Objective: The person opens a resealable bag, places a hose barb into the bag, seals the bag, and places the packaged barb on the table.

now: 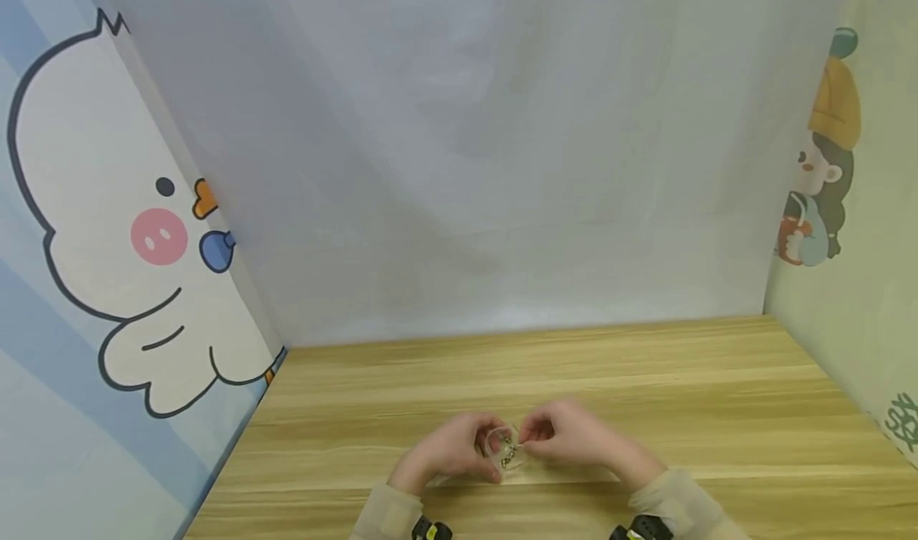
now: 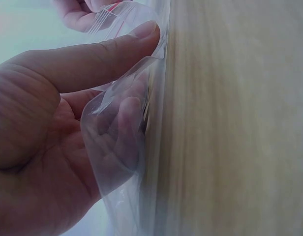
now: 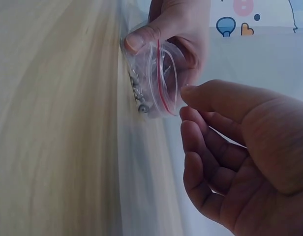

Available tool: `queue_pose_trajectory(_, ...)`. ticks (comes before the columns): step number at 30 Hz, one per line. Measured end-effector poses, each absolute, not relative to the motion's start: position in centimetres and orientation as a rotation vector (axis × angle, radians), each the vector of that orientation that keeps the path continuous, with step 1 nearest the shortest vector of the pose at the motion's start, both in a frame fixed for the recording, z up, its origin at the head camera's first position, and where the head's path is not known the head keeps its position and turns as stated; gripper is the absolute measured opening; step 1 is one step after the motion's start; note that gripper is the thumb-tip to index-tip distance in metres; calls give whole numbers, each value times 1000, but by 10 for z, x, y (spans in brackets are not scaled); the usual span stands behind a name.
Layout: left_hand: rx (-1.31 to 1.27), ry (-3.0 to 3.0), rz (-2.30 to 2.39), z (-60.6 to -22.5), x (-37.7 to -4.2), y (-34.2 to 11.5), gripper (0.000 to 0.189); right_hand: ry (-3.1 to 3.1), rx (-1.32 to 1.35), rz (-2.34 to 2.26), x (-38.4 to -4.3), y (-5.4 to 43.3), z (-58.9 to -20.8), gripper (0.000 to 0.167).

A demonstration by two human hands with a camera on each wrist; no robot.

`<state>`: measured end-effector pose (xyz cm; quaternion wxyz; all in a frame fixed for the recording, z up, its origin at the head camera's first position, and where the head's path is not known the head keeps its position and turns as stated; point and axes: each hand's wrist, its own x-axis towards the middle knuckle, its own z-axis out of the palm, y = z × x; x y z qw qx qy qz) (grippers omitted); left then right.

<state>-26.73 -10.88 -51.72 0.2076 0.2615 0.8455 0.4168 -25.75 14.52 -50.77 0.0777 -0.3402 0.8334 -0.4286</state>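
Note:
A small clear zip bag [image 3: 167,101] with a red line along its mouth is held in my left hand [image 1: 459,446], thumb on one side and fingers behind the film. Small metal screws [image 3: 140,98] lie together at the bottom of the bag, seen in the right wrist view. The bag's mouth gapes toward my right hand [image 1: 574,435]. Right at that mouth, the right thumb and forefinger pinch a tiny piece that is mostly hidden by the fingertips; I cannot tell its exact kind. The other right fingers are curled in loosely.
Both hands are low over the wood-grain table [image 1: 358,381], near its front. Under them lies a pale translucent strip [image 1: 552,476]. A plain light curtain [image 1: 502,166] stands behind the table, with cartoon-printed panels at the left and right.

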Motion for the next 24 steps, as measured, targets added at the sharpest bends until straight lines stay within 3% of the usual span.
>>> queue_pose_trajectory(24, 729, 2350, 1175, -511, -263, -107, 52, 2468, -964, -1315, -254, 135, -508, 7)
